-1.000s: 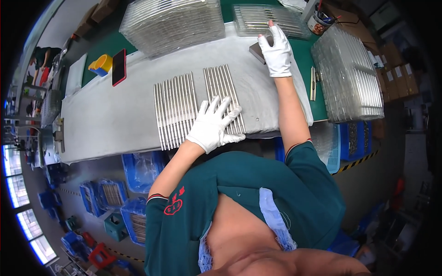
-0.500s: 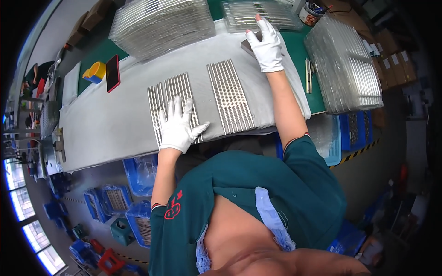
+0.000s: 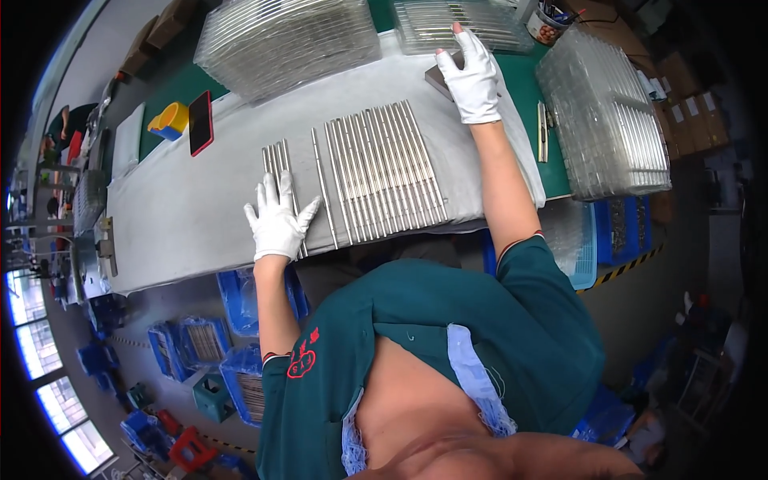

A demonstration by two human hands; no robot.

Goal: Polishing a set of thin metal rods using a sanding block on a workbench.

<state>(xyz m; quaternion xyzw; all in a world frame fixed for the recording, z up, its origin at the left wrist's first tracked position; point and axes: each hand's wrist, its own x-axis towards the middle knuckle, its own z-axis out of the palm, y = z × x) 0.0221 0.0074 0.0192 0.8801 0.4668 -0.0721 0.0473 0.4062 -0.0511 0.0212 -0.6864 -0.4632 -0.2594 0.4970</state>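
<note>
My left hand, in a white glove, lies palm down with fingers spread on a small group of slim metal rods. A single rod lies by itself just right of that hand. Farther right, a wide row of similar rods lies side by side on the grey cloth. My right hand, gloved with bare thumb and index fingertips, has its fingers stretched out over a dark grey block. The block is partly hidden under the hand.
Stacks of clear plastic trays stand at the back and right; another tray lies behind the block. A red-edged phone and yellow tape dispenser lie back left. A cutter knife is at right.
Most rods from the left group now lie against the right row, widening it. One rod lies between the groups. My left hand has shifted left; my right hand stays at the block.
</note>
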